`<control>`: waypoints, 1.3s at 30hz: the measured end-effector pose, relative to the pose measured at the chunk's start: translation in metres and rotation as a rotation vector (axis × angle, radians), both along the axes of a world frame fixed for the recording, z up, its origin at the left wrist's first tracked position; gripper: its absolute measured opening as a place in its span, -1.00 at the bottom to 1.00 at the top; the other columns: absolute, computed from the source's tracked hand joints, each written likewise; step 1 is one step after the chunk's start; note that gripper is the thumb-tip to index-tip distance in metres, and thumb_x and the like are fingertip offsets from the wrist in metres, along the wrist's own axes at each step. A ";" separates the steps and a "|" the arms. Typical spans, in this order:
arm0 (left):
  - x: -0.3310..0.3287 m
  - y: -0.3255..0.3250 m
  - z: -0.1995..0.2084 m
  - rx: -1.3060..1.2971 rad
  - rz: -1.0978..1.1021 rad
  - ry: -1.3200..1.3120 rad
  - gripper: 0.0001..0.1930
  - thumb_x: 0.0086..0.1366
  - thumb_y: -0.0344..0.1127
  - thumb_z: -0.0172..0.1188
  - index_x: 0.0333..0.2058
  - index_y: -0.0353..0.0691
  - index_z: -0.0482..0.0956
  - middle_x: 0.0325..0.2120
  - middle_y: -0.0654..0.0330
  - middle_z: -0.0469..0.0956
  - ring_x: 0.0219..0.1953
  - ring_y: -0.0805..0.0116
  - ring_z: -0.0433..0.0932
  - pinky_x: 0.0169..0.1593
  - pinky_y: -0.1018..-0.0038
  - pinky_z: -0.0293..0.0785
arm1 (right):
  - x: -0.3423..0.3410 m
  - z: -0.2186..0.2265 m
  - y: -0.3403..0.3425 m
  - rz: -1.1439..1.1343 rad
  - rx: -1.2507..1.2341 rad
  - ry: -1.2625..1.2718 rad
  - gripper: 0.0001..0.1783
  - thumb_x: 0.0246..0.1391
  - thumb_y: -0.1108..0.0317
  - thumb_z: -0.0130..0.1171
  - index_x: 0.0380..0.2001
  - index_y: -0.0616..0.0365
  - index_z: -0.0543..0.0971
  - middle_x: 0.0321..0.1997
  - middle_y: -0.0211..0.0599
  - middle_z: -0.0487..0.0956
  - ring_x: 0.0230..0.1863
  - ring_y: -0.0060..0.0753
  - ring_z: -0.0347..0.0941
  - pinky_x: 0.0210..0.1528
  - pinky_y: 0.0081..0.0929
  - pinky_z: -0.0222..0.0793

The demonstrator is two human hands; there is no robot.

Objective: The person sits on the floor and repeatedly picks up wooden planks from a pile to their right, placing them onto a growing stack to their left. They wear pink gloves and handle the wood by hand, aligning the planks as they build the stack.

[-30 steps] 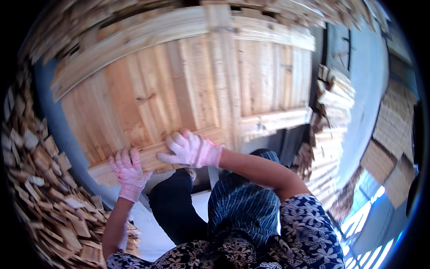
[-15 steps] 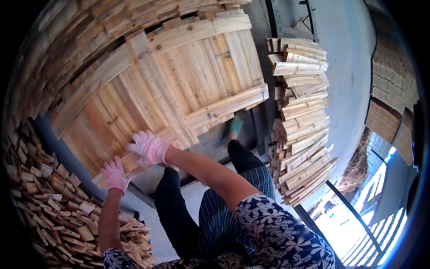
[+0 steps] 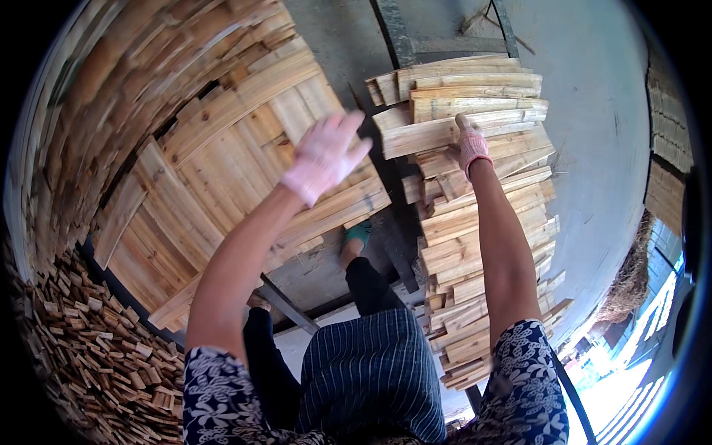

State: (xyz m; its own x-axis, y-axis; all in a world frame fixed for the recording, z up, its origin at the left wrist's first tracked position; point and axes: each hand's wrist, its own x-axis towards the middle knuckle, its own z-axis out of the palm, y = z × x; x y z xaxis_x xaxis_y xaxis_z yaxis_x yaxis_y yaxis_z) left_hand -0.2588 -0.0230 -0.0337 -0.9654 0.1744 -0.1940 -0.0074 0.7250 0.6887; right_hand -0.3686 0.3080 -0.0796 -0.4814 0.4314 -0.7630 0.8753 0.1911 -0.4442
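Observation:
A wooden panel of planks joined by cross battens lies at the left. Above its right part hangs my left hand in a pale pink knit glove, fingers apart, holding nothing and slightly blurred. My right hand, gloved alike, is at the long row of loose planks on the right. Its fingers close over the edge of a pale wooden plank near the row's far end. That plank still lies on the row.
Stacked boards rise beyond the panel. A heap of small wood offcuts fills the lower left. Dark metal frame bars run between panel and plank row, close to my foot. Grey floor stretches along the right.
Both hands have left the panel's near edge. My right hand has reached across to the plank row, and my left hand has lifted over the panel. The view has turned.

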 end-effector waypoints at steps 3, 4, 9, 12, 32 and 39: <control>-0.112 0.047 -0.055 -0.076 0.100 0.075 -0.22 0.33 0.33 0.11 0.25 -0.23 0.38 0.11 -0.11 0.47 0.23 -0.13 0.40 0.29 0.11 0.35 | 0.001 -0.046 0.011 0.154 0.251 0.013 0.27 0.11 -0.24 0.29 0.54 0.20 -0.22 0.25 0.05 0.46 0.13 -0.08 0.49 -0.01 -0.21 0.60; -0.140 0.057 -0.062 -0.094 0.123 -0.008 -0.10 0.27 0.44 0.10 0.30 -0.23 0.34 0.20 -0.17 0.42 0.28 -0.14 0.37 0.34 0.11 0.30 | 0.003 -0.046 0.009 0.185 0.260 0.009 0.31 0.11 -0.28 0.26 0.53 0.26 -0.27 0.30 0.11 0.43 0.20 -0.04 0.47 0.03 -0.22 0.59; -0.203 0.092 -0.104 -0.055 0.280 -0.485 0.13 0.16 0.56 0.12 0.43 -0.25 0.17 0.27 -0.15 0.44 0.32 -0.04 0.41 0.37 0.20 0.29 | -0.001 -0.020 -0.024 0.339 0.407 -0.126 0.33 0.13 -0.42 0.12 0.52 0.36 -0.26 0.43 0.37 0.25 0.36 0.21 0.35 0.24 -0.06 0.44; -0.204 0.104 -0.085 0.035 0.104 -0.685 0.13 0.19 0.52 0.15 0.45 -0.29 0.12 0.39 -0.11 0.27 0.41 0.02 0.28 0.43 0.27 0.18 | -0.005 -0.005 -0.019 0.203 0.233 -0.102 0.35 0.13 -0.41 0.13 0.52 0.31 -0.32 0.53 0.55 -0.07 0.50 0.47 0.08 0.47 0.06 0.12; -0.072 0.277 -0.006 0.552 0.308 -0.934 -0.11 0.23 0.12 0.42 0.23 -0.44 0.20 -0.01 -0.14 0.58 0.06 0.10 0.58 0.16 0.28 0.46 | 0.091 0.029 0.137 -0.486 -0.408 0.231 -0.04 0.17 0.16 0.41 0.49 0.02 0.08 0.20 -0.16 0.51 0.14 -0.23 0.50 0.11 -0.20 0.55; -0.015 0.203 0.040 0.627 0.318 -0.886 -0.06 0.20 0.28 0.36 0.22 -0.39 0.20 0.05 -0.25 0.54 0.14 -0.06 0.55 0.22 0.21 0.41 | 0.119 0.128 0.068 -0.315 -0.566 0.092 -0.32 0.25 0.15 0.28 0.25 0.43 0.39 0.06 -0.17 0.58 0.06 -0.32 0.55 0.12 -0.38 0.53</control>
State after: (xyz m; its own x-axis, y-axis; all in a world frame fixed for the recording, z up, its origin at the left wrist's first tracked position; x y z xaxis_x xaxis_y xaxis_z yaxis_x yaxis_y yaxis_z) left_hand -0.2741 0.1805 0.0067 -0.5493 0.2529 -0.7965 -0.7961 0.1314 0.5907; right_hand -0.2495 0.3758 0.0480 -0.4717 0.1065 -0.8753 0.8049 -0.3532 -0.4768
